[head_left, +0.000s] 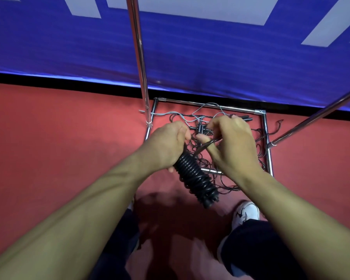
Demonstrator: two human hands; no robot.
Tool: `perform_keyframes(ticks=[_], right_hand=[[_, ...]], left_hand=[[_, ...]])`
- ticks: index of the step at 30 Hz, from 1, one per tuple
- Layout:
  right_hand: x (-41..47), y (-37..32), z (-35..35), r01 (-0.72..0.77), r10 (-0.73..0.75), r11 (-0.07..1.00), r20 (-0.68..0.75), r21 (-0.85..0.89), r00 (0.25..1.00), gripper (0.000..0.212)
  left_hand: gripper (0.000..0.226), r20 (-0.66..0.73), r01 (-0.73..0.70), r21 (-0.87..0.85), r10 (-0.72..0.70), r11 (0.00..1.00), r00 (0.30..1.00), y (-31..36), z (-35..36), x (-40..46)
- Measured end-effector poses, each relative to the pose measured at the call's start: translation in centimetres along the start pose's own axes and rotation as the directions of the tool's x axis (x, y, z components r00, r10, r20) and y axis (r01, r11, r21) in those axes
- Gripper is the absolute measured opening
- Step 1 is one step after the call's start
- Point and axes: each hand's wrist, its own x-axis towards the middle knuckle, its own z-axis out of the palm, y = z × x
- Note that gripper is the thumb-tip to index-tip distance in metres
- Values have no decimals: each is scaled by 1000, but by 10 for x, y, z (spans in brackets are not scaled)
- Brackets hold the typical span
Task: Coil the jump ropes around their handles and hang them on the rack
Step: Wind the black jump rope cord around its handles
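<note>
The left hand (166, 145) grips the top of a coiled rope (196, 178), a thick black bundle that slants down toward the person, above the red floor (59, 138). The right hand (233, 144), just right of the bundle, pinches a thin black cord (207, 144) that comes from the bundle's top. Behind the bundle, loose ropes (202, 122) lie tangled inside the chrome rack (266, 134) base. A white shoe (246, 214) stands right of the bundle's lower end.
</note>
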Motion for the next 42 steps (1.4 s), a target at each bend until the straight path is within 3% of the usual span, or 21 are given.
perform_keyframes(ticks=[4,8,11,13,14,15,17,19,21,23,25,27,28,31,34,35,36,38,39,40,42], right_hand=[[-3,-17,-6,79,-75,987,34,-143,997,20],[-31,-59,-2,249,-230,949,117,-193,966,20],[-42,-63,4,94,-78,993,205,-68,976,18],[-41,-59,8,-142,75,974,339,177,938,7],[-39,-59,9,-301,150,899,422,318,894,11],[-36,-61,10,-493,220,750,536,441,815,17],[-33,-68,9,-804,208,248,781,540,589,22],[-30,-74,5,-869,78,-168,885,465,458,22],[-30,-75,3,-845,21,-299,889,442,458,21],[-30,-76,6,-820,128,-177,839,544,529,20],[-33,-73,12,-706,292,221,645,672,706,19],[-35,-67,14,-466,300,662,363,587,882,20],[-34,-63,14,-371,273,778,259,507,927,22],[-31,-54,11,-251,221,904,125,345,967,35],[-32,-50,14,-186,143,969,241,164,960,31],[-32,-53,15,-289,186,926,375,241,908,27],[-31,-58,14,-501,249,773,540,389,804,26],[-29,-67,10,-848,168,143,832,510,528,23],[-26,-70,6,-884,61,-109,891,454,450,22],[-25,-71,2,-885,-31,-252,911,391,411,22],[-22,-71,-3,-860,-160,-403,901,313,402,21]], left_hand=[[21,-205,103,93,-82,990,975,-9,3,6],[19,-450,62,93,-14,994,893,-18,3,15],[22,-597,47,19,-26,999,802,-21,-1,20],[24,-653,-12,-6,5,1000,757,-20,1,21],[24,-669,-47,-9,29,999,743,-17,2,20],[24,-678,-76,-14,46,997,734,-15,5,19],[24,-682,-110,-42,52,993,730,-10,8,20],[24,-677,-96,-84,14,992,736,-8,8,22],[22,-669,-56,-117,-37,992,743,-10,7,25],[22,-663,2,-147,-100,989,742,-14,3,28],[24,-649,79,-160,-165,984,743,-19,-1,31],[25,-634,128,-158,-200,979,747,-23,-4,33],[24,-634,139,-146,-201,979,747,-25,-4,33],[21,-645,138,-124,-186,983,741,-28,-1,34],[23,-658,115,-120,-166,986,734,-27,-2,35],[24,-660,97,-113,-148,989,736,-25,-1,34],[24,-659,70,-105,-122,992,742,-23,0,33],[23,-643,12,-114,-83,993,761,-15,5,31],[22,-634,-1,-134,-85,991,769,-13,7,31],[22,-623,-5,-160,-97,987,776,-11,8,31],[25,-604,-6,-224,-134,975,785,-12,8,36]])
